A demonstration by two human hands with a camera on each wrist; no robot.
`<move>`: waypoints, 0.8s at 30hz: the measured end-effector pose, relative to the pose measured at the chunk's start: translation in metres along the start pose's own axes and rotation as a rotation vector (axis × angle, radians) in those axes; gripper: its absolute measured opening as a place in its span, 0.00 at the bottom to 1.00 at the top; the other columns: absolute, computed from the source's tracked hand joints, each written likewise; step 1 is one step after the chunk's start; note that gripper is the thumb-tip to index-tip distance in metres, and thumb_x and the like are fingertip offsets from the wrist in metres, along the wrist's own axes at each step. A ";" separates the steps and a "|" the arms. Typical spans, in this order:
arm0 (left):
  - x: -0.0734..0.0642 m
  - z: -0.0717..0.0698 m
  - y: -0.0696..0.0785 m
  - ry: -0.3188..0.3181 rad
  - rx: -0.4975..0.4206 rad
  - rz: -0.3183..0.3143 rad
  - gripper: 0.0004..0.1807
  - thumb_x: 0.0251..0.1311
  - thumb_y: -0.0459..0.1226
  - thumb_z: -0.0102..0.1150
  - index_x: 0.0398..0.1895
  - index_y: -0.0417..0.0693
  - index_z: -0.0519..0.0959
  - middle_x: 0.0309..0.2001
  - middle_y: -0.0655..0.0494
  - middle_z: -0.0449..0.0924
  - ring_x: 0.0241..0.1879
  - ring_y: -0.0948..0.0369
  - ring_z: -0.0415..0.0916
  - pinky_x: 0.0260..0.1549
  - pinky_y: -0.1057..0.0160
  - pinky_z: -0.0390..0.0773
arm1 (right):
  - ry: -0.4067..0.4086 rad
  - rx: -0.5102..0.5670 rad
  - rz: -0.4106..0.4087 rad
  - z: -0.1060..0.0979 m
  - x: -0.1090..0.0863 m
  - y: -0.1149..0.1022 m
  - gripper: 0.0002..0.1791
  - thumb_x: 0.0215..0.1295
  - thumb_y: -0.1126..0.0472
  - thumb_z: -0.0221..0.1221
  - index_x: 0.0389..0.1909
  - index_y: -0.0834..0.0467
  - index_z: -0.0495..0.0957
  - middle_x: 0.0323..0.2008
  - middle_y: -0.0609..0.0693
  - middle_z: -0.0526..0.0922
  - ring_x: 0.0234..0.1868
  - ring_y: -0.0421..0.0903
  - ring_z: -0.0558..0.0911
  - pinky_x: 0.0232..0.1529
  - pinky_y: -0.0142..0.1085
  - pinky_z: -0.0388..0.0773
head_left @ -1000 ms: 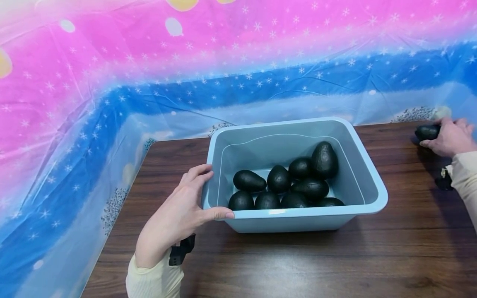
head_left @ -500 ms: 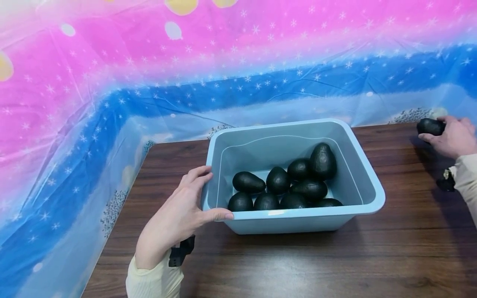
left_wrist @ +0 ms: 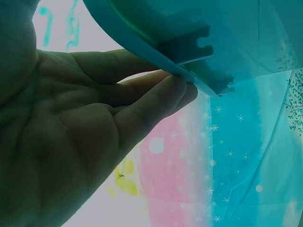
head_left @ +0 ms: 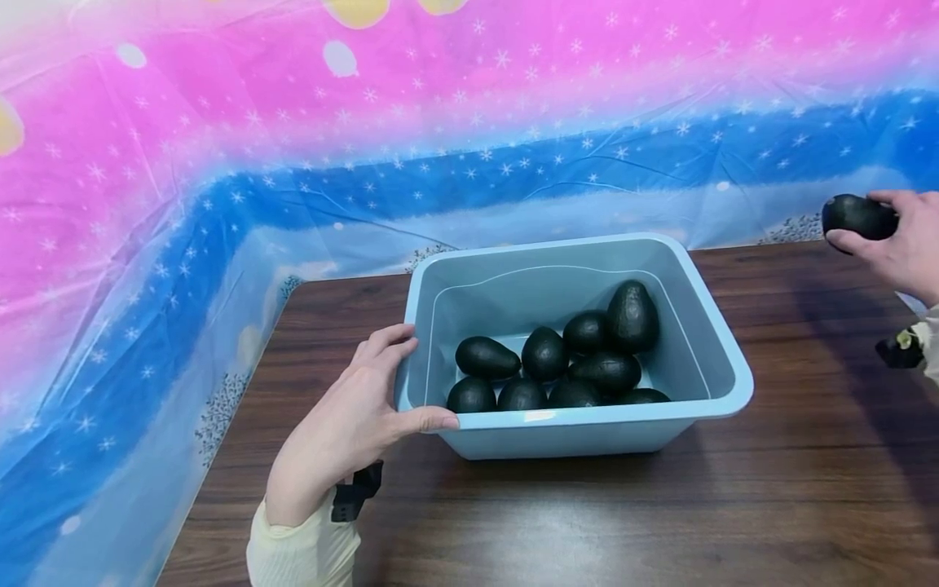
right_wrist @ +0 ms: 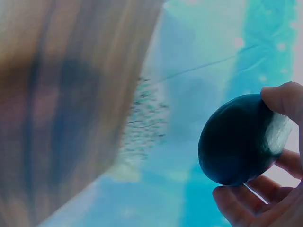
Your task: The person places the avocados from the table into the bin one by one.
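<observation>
A dark avocado (head_left: 860,217) is in my right hand (head_left: 910,244), held above the table at the far right. The right wrist view shows the fingers and thumb gripping one end of this avocado (right_wrist: 239,139). My left hand (head_left: 359,416) holds the near left corner of a light blue-grey plastic bin (head_left: 572,440), thumb along the front rim and fingers at the left side. In the left wrist view the fingertips (left_wrist: 177,87) meet the underside of the bin's rim (left_wrist: 137,47). Several avocados (head_left: 605,372) lie in the bin, one standing upright (head_left: 633,316) at its right end.
The bin stands on a dark wooden table (head_left: 587,522). Behind and to the left hangs a pink and blue cloth (head_left: 469,122) with snowflakes, close along the table's edges.
My right hand has lifted the avocado from the table's far right and brought it up, nearer to me. My left hand and the bin have stayed put.
</observation>
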State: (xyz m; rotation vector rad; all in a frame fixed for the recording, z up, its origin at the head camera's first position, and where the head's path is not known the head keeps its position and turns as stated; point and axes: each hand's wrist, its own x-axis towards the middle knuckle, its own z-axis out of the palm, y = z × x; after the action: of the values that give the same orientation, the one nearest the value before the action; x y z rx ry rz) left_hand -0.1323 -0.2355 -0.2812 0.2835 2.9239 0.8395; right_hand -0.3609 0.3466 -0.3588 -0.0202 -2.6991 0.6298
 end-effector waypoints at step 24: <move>0.000 -0.001 0.001 -0.004 -0.011 -0.016 0.59 0.44 0.67 0.67 0.71 0.37 0.62 0.73 0.52 0.52 0.67 0.51 0.60 0.57 0.46 0.71 | 0.113 0.026 -0.322 -0.053 -0.028 -0.111 0.38 0.69 0.44 0.56 0.70 0.66 0.61 0.59 0.72 0.63 0.60 0.67 0.61 0.62 0.59 0.63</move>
State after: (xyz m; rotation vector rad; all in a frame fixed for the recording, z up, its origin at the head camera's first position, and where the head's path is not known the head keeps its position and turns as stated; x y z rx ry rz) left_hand -0.1323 -0.2353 -0.2805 0.2601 2.9128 0.8514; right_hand -0.3086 0.2663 -0.2763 0.3670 -2.5077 0.5456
